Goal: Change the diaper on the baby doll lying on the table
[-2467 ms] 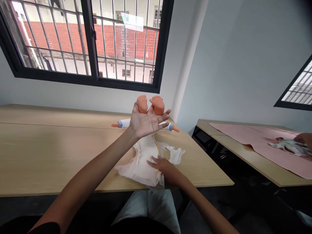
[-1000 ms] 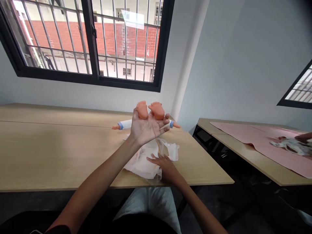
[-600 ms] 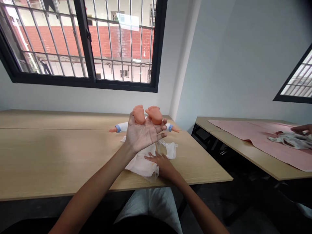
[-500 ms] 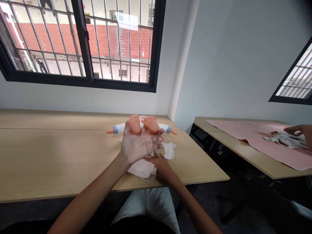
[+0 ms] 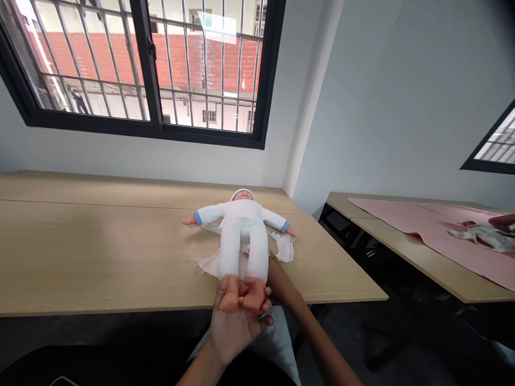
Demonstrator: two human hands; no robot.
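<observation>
Two doll feet lie across the left hand.

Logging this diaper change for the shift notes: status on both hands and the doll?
Left hand palm up under the baby doll's feet. Right hand mostly hidden beside the doll's legs. White diaper spread under the baby doll. Nothing blocking the hands.

Right hand mostly hidden under the baby doll's legs

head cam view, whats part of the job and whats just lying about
In use: baby doll, feet in left hand; white diaper under it; right hand by its legs

Aside: pink mat on next table; printed cloth by a co-worker's hand
</observation>
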